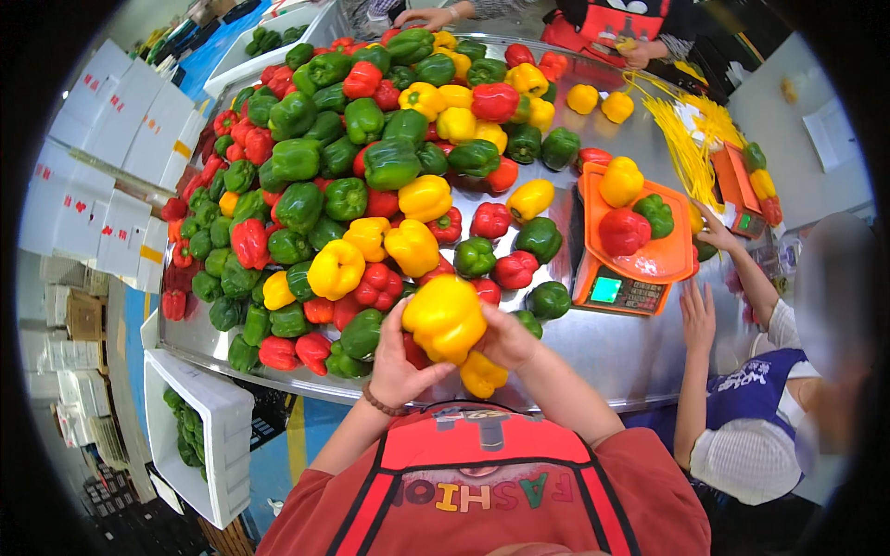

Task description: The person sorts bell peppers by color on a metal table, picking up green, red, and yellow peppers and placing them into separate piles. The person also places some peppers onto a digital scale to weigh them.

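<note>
In front of my chest, a large yellow bell pepper (445,320) is held between my two hands. My left hand (405,368) wraps its left side, thumb underneath, and my right hand (510,339) closes on its right side. A second yellow bell pepper (483,375) shows just below, by my right hand; whether it lies on the table or touches that hand, I cannot tell. Beyond my hands spreads a big heap of green bell peppers (390,163), red bell peppers (378,286) and yellow ones on a metal table (607,361).
Right of the heap stands an orange scale (618,292) with a red, a green and a yellow pepper in its tray. A co-worker's hands (697,317) are beside it. Yellow straps (681,153) and a second scale (739,190) lie farther right. A white foam box (218,422) stands lower left.
</note>
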A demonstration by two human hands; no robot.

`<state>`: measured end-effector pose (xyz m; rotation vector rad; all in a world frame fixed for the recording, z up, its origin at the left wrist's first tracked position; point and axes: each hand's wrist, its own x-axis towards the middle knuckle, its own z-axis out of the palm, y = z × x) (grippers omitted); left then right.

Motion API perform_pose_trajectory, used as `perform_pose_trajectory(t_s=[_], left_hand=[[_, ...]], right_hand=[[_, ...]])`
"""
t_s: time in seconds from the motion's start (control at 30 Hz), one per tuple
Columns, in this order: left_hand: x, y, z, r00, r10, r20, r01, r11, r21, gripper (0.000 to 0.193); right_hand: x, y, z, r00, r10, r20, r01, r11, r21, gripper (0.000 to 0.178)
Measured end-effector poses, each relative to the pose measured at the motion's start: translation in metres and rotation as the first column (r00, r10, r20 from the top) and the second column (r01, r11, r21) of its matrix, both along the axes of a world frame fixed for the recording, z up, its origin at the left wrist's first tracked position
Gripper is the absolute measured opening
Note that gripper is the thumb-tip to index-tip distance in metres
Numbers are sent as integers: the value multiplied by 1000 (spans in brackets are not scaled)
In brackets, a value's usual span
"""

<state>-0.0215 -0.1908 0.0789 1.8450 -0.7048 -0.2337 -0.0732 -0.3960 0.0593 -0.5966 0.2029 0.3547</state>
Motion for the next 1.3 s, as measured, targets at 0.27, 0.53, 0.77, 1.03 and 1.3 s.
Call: perform_pose_trajectory(t_s=[0.27, 0.53, 0.77, 1.03, 1.3], left_hand=[[-11, -34, -27, 774, -292, -562, 0, 887, -461, 104], [-20, -71, -11, 943, -274, 189, 230, 946, 227, 93], [-21, -90, 3, 920, -372, 120, 358, 925, 125, 87], [-19, -86, -15, 909, -380, -170, 398, 914, 85, 82], [-10, -62, -31, 928, -293, -229, 336, 925, 178, 79]], right_hand=[[-41, -27, 4, 985, -61, 161, 153, 743, -652, 62], [-80, -27, 7, 940, -56, 337, 337, 317, -886, 87], [-110, -96, -7, 690, -717, 98, 571, 456, -683, 25], [-116, -104, -49, 861, -277, 427, 323, -351, -879, 42], [-139, -78, -80, 904, -204, 376, 296, -337, -894, 74]])
